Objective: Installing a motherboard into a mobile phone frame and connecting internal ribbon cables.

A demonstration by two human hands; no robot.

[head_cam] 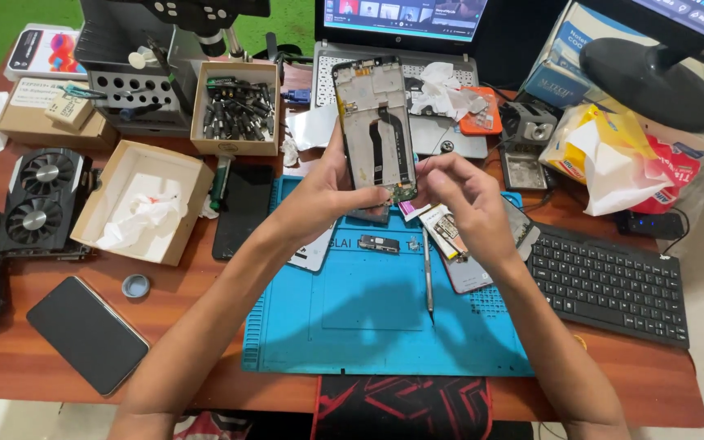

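The opened black smartphone frame with exposed grey internals point(376, 130) stood lifted above the blue silicone repair mat point(368, 326), long axis running away from the person, bottom end nearest. The left hand point(319, 191) had its fingers wrapped round its lower left edge; the right hand point(458, 195) had its fingers pinched narrowly at its bottom corner. The mat's near half lay open, while boxes crowded the brown wooden counter point(10, 358) on the left

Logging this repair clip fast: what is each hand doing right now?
Left hand: closed around the opened black phone frame, holding it upright.
Right hand: fingers pinched at the frame's lower edge; contents unclear.
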